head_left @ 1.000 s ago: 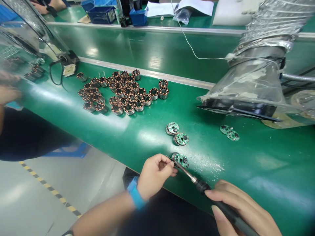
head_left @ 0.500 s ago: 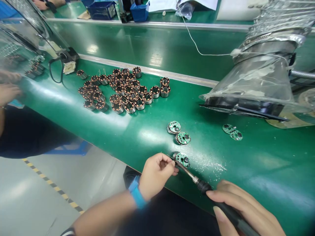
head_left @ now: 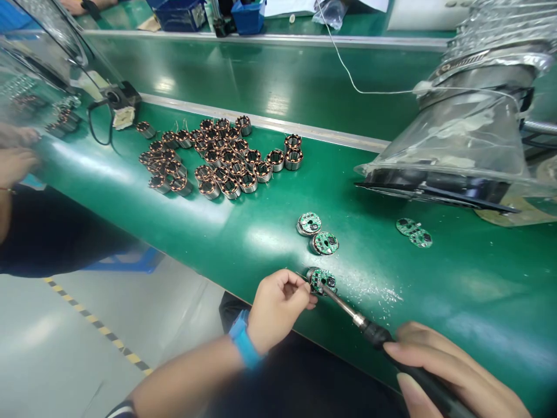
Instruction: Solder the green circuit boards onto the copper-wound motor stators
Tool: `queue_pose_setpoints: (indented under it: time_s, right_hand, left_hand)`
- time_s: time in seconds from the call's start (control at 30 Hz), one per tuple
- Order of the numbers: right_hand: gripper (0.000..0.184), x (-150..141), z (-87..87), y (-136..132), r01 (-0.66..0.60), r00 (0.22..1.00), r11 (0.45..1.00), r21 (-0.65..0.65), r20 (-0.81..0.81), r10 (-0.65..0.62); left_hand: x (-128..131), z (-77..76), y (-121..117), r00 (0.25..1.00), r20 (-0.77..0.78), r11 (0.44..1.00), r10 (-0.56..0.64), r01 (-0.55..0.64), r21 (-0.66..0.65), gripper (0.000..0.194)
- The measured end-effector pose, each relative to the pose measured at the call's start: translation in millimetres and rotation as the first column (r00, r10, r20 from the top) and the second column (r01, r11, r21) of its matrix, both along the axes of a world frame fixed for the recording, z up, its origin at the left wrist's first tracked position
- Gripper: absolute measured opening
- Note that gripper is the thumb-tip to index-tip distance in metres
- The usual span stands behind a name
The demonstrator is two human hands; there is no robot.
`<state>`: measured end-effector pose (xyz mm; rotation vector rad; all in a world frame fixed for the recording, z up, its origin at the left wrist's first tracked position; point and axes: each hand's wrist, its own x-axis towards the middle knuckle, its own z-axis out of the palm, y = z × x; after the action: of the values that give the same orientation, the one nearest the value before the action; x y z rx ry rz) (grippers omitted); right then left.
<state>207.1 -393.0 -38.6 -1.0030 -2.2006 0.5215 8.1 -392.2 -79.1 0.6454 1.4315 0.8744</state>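
My left hand, with a blue band at the wrist, is closed in a pinch at the left side of a motor stator topped by a round green circuit board. A thin wire shows faintly by its fingertips; most of it is hidden. My right hand grips the black handle of a soldering iron. The iron's tip reaches the near left part of that board. Just beyond stand two more stators with green boards, one nearer and one farther.
Many bare copper-wound stators stand grouped at the back left. Two loose circuit boards lie to the right, below a clear fume hood. Small bright scraps litter the green bench. Another person's hands are at far left.
My right hand has drawn the soldering iron slightly right, and its tip has shifted from the board's left edge onto its face. My left hand keeps its pinch in place.
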Motion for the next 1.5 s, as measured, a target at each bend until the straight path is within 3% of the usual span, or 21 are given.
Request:
queue_pose_setpoints:
  time_s: [0.13,0.3,0.4,0.57,0.7,0.77,0.83,0.93,1.0,1.07,1.17,1.23,1.33,1.5]
  right_hand:
    - [0.019,1,-10.9,2,0.051,0.998,0.998,0.045,-0.025,-0.050]
    - [0.033,-23,-44.8,7,0.011,1.000,0.994,0.113,-0.011,-0.009]
    - [0.034,-38,-60.4,7,0.049,0.998,0.990,0.132,-0.038,-0.044]
    - [0.034,-46,-62.8,6,0.091,0.993,0.991,0.102,-0.080,-0.083]
    - [0.029,-46,-58.6,8,0.116,0.990,0.991,0.061,-0.085,-0.111]
    - [0.027,-47,-57.9,8,0.117,0.990,0.992,0.050,-0.087,-0.113]
    - [0.027,-48,-57.7,8,0.113,0.990,0.992,0.050,-0.092,-0.109]
    - [0.028,-49,-57.8,9,0.106,0.990,0.993,0.051,-0.095,-0.101]
    - [0.029,-48,-57.2,10,0.105,0.991,0.993,0.049,-0.085,-0.101]
    - [0.032,-43,-55.5,10,0.104,0.993,0.993,0.057,-0.067,-0.100]
    - [0.037,-30,-50.7,7,0.079,0.996,0.992,0.094,-0.050,-0.074]
    - [0.041,-19,-47.1,4,0.066,0.994,0.994,0.081,-0.097,-0.059]
    - [0.039,-8,-44.4,-2,0.076,0.965,0.997,-0.020,-0.251,-0.079]
    - [0.036,-5,-47.6,-11,0.094,0.959,0.992,-0.085,-0.260,-0.113]
  left_hand:
    - [0,1.3,1,1.000,-0.012,1.000,0.003,-0.003,-0.008,0.009]
    - [-1,2.4,-2,1.000,-0.014,1.000,0.006,-0.006,0.001,0.009]
    - [-3,3.4,-2,0.999,-0.015,0.999,0.031,-0.031,0.018,0.009]
    - [-4,4.0,2,0.992,-0.122,0.984,0.039,-0.016,0.180,0.011]
    - [1,1.2,4,0.952,-0.300,0.931,0.068,0.048,0.362,0.010]
    - [0,-1.0,4,0.918,-0.390,0.891,0.075,0.114,0.440,0.015]
    - [-5,-3.0,3,0.860,-0.510,0.832,0.027,0.263,0.488,0.023]
    - [-14,-4.2,0,0.718,-0.691,0.724,-0.083,0.520,0.453,0.034]
    - [-19,-3.3,-1,0.681,-0.720,0.691,-0.136,0.585,0.424,0.037]
    - [-21,-1.7,-1,0.743,-0.649,0.728,-0.166,0.536,0.428,0.034]
    - [-21,0.2,2,0.907,-0.392,0.883,-0.156,0.306,0.357,0.020]
    - [-20,1.0,7,0.967,-0.207,0.950,-0.150,0.199,0.241,0.012]
    - [-18,2.2,15,0.982,-0.060,0.972,-0.177,0.184,0.146,0.011]
    - [-16,1.8,22,0.980,-0.072,0.971,-0.186,0.195,0.142,0.010]
